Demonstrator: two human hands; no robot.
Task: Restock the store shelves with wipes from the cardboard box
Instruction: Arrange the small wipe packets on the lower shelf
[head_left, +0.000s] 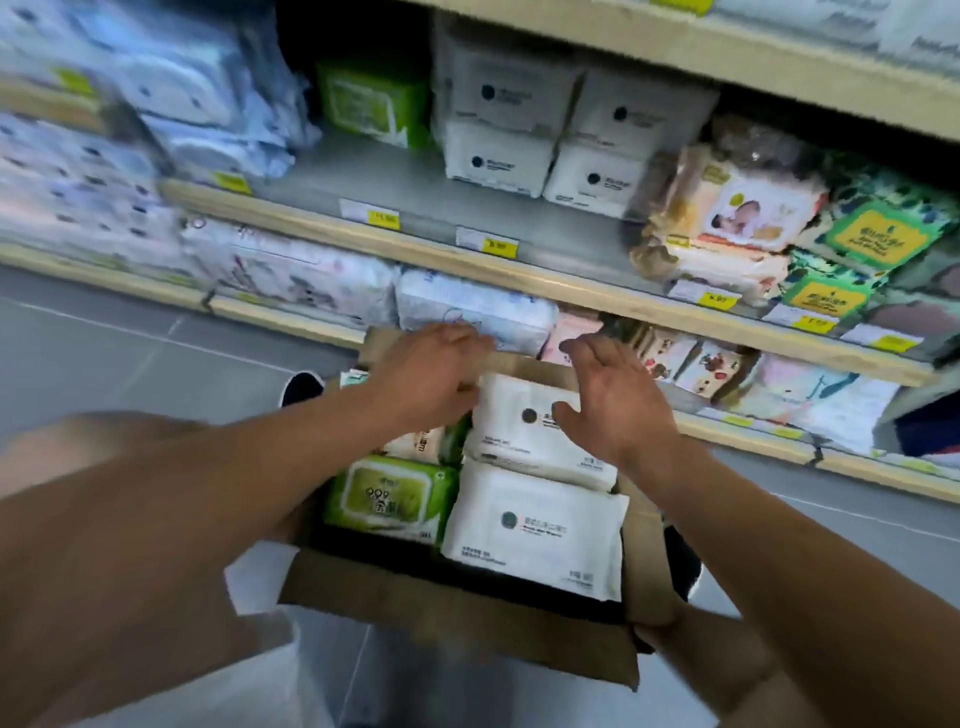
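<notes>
An open cardboard box (457, 608) sits low in front of me, holding white wipes packs and green ones. My left hand (431, 374) reaches over the box's far left side, its fingers at the left edge of the upper white pack (514, 436). My right hand (608, 400) hovers with spread fingers over that pack's right end, the thumb touching its top. A second white pack (535, 530) lies nearer me, beside a green pack (389, 496). Matching white packs (545, 135) stand stacked on the middle shelf.
The middle shelf (374, 176) has bare grey space left of the white stack, with a green pack (369, 98) behind. Peach and green-yellow packs (779, 218) fill its right side. The lower shelf holds pastel packs (467, 306). A dark shoe (301, 387) is on the grey floor.
</notes>
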